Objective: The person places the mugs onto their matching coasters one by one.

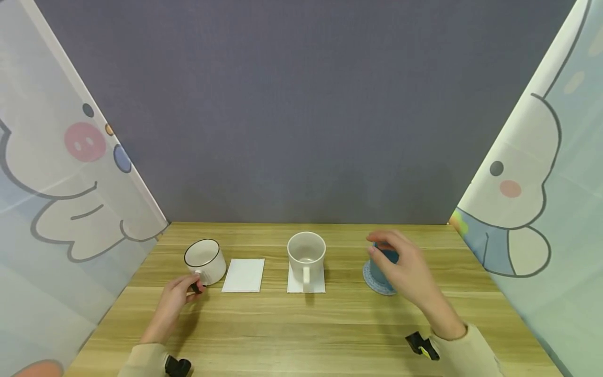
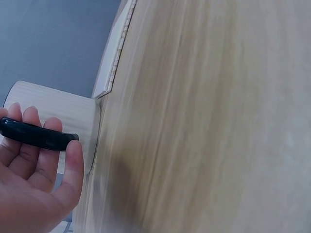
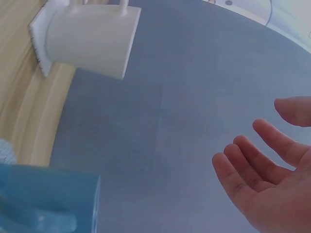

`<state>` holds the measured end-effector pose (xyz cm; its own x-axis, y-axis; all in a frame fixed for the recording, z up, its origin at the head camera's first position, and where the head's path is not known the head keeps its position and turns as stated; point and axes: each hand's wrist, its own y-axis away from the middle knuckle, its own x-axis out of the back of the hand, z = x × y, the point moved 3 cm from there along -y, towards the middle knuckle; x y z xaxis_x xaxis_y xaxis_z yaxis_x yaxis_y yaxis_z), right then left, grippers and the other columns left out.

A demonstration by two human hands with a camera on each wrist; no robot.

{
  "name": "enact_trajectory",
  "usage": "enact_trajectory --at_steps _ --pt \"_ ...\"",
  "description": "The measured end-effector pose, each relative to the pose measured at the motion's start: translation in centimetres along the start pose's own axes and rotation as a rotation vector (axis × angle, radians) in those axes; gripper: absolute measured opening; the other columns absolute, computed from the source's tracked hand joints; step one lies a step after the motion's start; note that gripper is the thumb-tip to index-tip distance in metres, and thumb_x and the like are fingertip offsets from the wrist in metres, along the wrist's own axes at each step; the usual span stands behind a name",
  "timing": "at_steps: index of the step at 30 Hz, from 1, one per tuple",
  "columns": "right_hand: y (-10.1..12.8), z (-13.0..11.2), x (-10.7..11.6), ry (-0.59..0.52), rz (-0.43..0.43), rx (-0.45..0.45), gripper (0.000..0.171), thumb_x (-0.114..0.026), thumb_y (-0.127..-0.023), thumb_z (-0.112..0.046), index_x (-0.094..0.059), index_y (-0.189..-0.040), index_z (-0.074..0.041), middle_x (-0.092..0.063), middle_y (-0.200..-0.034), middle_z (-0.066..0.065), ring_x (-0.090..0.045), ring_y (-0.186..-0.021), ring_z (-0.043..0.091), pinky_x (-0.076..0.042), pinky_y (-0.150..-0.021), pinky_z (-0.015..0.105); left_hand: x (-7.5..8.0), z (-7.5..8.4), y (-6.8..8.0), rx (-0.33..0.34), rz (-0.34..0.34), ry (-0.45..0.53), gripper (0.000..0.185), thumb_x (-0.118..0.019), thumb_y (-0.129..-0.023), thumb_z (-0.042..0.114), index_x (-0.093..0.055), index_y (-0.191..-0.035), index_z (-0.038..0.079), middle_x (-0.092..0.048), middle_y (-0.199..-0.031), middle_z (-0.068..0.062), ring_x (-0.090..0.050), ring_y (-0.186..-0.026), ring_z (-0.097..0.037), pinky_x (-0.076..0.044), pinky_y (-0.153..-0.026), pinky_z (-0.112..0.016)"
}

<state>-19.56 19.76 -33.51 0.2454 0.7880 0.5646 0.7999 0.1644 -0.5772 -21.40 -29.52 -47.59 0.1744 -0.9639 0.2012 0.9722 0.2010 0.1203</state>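
My left hand (image 1: 190, 287) pinches the black handle (image 2: 38, 135) of a squat white cup with a black rim (image 1: 204, 259), which stands on the wooden table (image 1: 301, 324) at the left. In the left wrist view the fingers (image 2: 29, 162) and thumb curl round that handle. My right hand (image 1: 393, 259) hovers with relaxed, spread fingers (image 3: 252, 177) just in front of a blue cup (image 1: 389, 256) that sits on a round blue coaster (image 1: 372, 283). It holds nothing. A taller white mug (image 1: 306, 252) stands in the middle on a white square coaster (image 1: 316, 286).
A bare white square coaster (image 1: 243, 275) lies between the black-rimmed cup and the white mug. A grey wall (image 1: 301, 115) closes the back of the table. Cartoon-printed panels (image 1: 56, 173) stand along both sides. Bare wood runs along the near edge.
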Motion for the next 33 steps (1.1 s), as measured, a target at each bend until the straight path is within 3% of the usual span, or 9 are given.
enact_trajectory --at_steps 4,11,20,33 --pt "-0.6 -0.6 -0.5 -0.024 0.008 0.031 0.020 -0.072 -0.094 -0.008 -0.071 -0.114 -0.006 -0.069 -0.117 0.004 -0.066 -0.103 0.023 -0.050 -0.090 0.018 0.0 0.1 -0.1 -0.001 0.001 0.013 0.033 -0.046 -0.109 0.019 -0.063 -0.102 -0.008 -0.062 -0.085 -0.002 -0.060 -0.084 -0.011 -0.056 -0.079 -0.030" --pt "-1.4 -1.6 -1.6 -0.097 0.007 0.087 0.018 -0.072 -0.093 -0.004 -0.071 -0.110 -0.003 -0.069 -0.115 0.003 -0.063 -0.106 0.017 -0.052 -0.091 0.025 -0.1 0.1 -0.2 -0.004 -0.003 0.036 0.032 -0.045 -0.109 0.018 -0.062 -0.104 -0.008 -0.061 -0.085 -0.002 -0.060 -0.082 -0.011 -0.056 -0.079 -0.030" --pt "-1.8 -2.3 -3.4 -0.157 -0.003 0.100 0.013 -0.071 -0.094 -0.006 -0.071 -0.107 -0.006 -0.068 -0.115 0.001 -0.063 -0.107 0.018 -0.052 -0.092 0.030 -0.2 0.1 -0.2 0.012 0.005 0.038 0.033 -0.047 -0.109 0.019 -0.063 -0.110 -0.010 -0.062 -0.085 -0.003 -0.062 -0.083 -0.012 -0.057 -0.080 -0.032" --pt "-2.5 -3.6 -6.4 -0.216 0.019 0.148 0.011 -0.073 -0.091 -0.006 -0.073 -0.103 -0.005 -0.070 -0.109 0.003 -0.064 -0.101 0.019 -0.054 -0.088 0.034 -0.1 -0.2 -0.3 0.018 0.016 0.046 0.032 -0.047 -0.109 0.017 -0.064 -0.104 -0.010 -0.061 -0.083 -0.004 -0.062 -0.082 -0.013 -0.057 -0.079 -0.032"
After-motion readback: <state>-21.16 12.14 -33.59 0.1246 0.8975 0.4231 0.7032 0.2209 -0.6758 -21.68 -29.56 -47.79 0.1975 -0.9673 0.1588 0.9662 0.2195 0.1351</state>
